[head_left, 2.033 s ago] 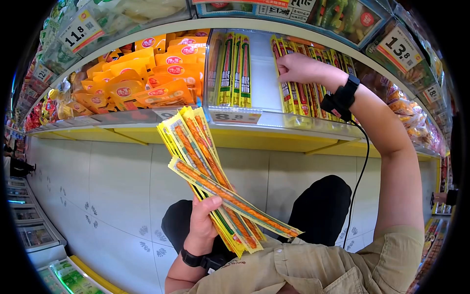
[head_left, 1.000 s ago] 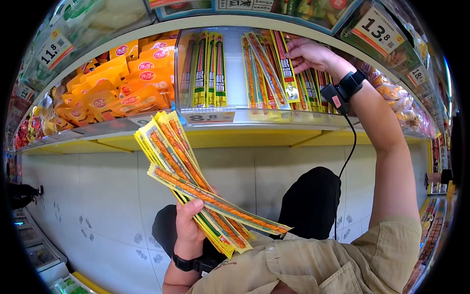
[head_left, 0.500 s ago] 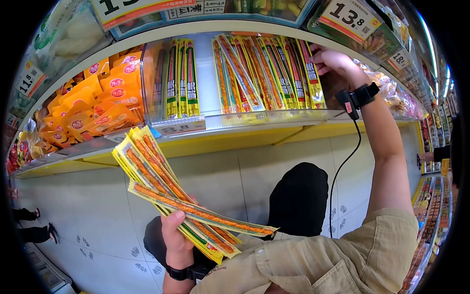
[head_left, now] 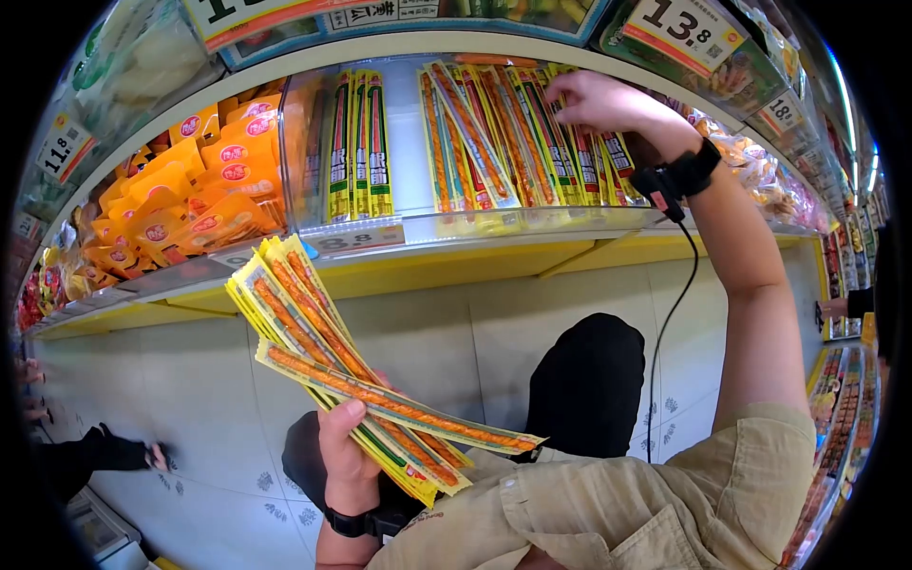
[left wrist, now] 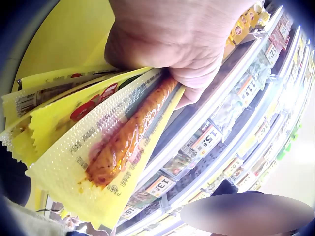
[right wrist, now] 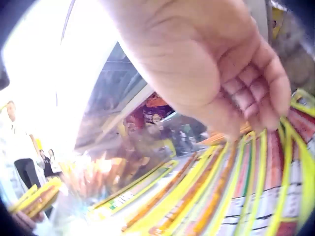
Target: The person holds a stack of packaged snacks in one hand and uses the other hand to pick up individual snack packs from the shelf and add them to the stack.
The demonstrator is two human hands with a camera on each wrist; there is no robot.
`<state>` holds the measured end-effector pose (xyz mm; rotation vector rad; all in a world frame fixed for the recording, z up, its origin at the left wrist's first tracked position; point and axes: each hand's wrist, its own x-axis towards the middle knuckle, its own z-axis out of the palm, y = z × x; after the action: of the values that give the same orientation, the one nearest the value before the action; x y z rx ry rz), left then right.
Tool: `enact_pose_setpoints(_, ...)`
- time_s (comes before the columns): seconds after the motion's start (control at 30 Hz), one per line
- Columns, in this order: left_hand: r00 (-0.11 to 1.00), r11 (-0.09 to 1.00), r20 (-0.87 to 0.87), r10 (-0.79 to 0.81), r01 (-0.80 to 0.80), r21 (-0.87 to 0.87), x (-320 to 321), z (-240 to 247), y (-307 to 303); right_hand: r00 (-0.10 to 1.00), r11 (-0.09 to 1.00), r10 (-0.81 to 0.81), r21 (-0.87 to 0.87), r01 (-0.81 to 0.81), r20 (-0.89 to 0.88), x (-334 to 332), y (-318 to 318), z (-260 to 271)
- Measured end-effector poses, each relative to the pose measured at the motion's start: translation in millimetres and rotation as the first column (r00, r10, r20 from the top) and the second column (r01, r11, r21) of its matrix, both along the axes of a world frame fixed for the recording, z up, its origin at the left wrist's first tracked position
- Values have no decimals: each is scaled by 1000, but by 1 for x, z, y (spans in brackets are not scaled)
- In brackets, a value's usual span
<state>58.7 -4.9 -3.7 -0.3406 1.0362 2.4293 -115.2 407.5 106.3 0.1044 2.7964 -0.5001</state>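
Note:
In the head view my left hand (head_left: 348, 446) grips a fanned bundle of yellow stick packets (head_left: 313, 318), one lying crosswise on top. The left wrist view shows that hand (left wrist: 167, 39) closed round the same bundle, a reddish-brown stick (left wrist: 125, 140) visible through the nearest wrapper. My right hand (head_left: 608, 103) is over the right part of a row of similar packets (head_left: 513, 142) in the shelf bin. Seen from the right wrist, this hand (right wrist: 211, 69) has loosely bent fingers close above the packet tops (right wrist: 231, 172); nothing shows in its grasp. Whether the fingertips touch is unclear.
Left of the row, beyond a strip of white shelf (head_left: 404, 152), stand a few green-and-yellow packets (head_left: 359, 147). Orange bags (head_left: 195, 180) fill the bin further left. A clear front lip (head_left: 456, 226) edges the shelf. A cable (head_left: 670, 323) hangs from the right wrist.
My right hand has let go of the packet at the row's right end and moved left over the row. My left hand still grips its bundle. A passer-by's leg at left has moved further into view.

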Motion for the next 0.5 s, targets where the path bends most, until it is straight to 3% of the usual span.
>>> enact_pose_setpoints(0.07, 1000, 1000, -9, 5, -5, 9, 0, -1, 2, 991, 991, 50, -128, -34, 121, -11, -26, -7)
enact_pose_setpoints(0.2, 1000, 1000, 2, 23, -23, 4, 0, 1, 3, 988, 1000, 21, 18, -24, 153, -37, -68, -26)
enact_pose_setpoints(0.37, 1000, 1000, 7, 7, -7, 23, 1, -7, 1, 983, 970, 144, 181, -162, 113, -38, -91, -32)
enact_pose_setpoints(0.5, 1000, 1000, 10, 13, -13, 26, 1, -8, 0, 980, 1000, 26, 6, -28, 197, -42, -87, -32)
